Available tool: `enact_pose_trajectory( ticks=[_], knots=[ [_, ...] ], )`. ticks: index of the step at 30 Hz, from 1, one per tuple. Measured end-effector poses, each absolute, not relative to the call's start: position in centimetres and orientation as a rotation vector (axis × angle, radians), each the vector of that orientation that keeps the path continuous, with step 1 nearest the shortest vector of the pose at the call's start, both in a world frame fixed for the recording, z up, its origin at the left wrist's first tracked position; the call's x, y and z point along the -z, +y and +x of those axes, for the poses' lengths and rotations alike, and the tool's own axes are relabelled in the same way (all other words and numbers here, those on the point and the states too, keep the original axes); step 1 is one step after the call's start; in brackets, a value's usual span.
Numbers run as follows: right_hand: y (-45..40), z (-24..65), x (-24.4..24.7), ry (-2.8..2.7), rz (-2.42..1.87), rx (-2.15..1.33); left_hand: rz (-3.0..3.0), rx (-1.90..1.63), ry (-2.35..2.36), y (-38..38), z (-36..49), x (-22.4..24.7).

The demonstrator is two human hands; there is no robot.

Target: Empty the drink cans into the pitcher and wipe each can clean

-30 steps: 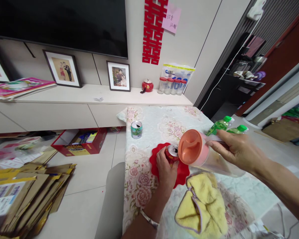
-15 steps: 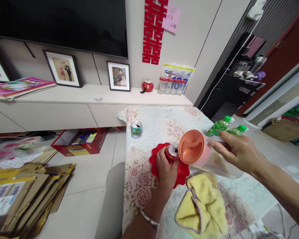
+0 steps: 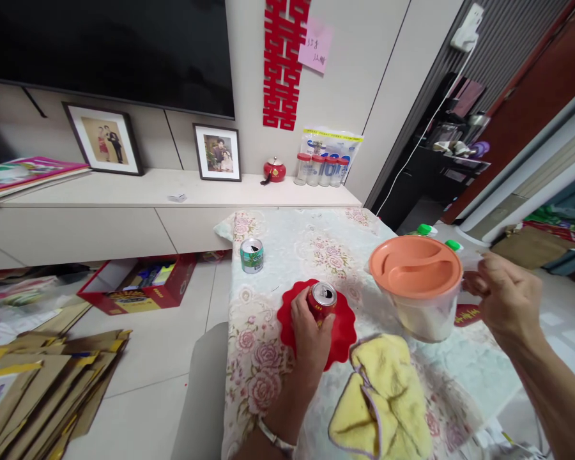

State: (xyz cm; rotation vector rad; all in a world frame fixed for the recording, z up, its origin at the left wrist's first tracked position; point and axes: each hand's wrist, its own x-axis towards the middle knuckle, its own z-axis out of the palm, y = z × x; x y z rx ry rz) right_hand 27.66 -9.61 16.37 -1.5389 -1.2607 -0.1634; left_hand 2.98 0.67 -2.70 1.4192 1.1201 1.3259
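My left hand [image 3: 310, 326] is wrapped round a red drink can [image 3: 322, 299], opened at the top, which stands upright on a red scalloped mat [image 3: 342, 332]. On the right, my right hand [image 3: 510, 291] grips the handle of a clear plastic pitcher [image 3: 424, 319] with an orange lid [image 3: 414, 267]. The pitcher is close to upright, and pale contents show through its wall. A folded yellow cloth [image 3: 388, 396] lies in front of it. Further back at the left table edge stands an opened green can [image 3: 252, 257], touched by neither hand.
A flowered cloth covers the table [image 3: 287, 236]. Bottles with green caps [image 3: 454, 245] stand behind the pitcher. Against the wall, a cabinet [image 3: 153, 191] carries photo frames, a red pot [image 3: 274, 170] and several red-lidded jars [image 3: 319, 171]. Flattened cardboard [image 3: 52, 396] and a red box [image 3: 138, 284] lie on the floor.
The pitcher, tilted against the red can half a second ago, has swung back to near upright and moved right, away from the can. My left hand has stayed on the can.
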Motion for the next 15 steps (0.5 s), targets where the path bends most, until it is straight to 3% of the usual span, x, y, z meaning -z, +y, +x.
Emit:
enact_pose_trajectory(
  ticks=[3,15],
  knots=[
    [-9.0,27.8,-14.9,-0.84,-1.299,0.073,1.405,-1.302,1.13,0.7,2.9,2.5],
    [-4.3,29.4,-6.0,-0.375,-1.085,-0.015,1.442,-1.322,1.102,0.9,2.6,2.6]
  ],
)
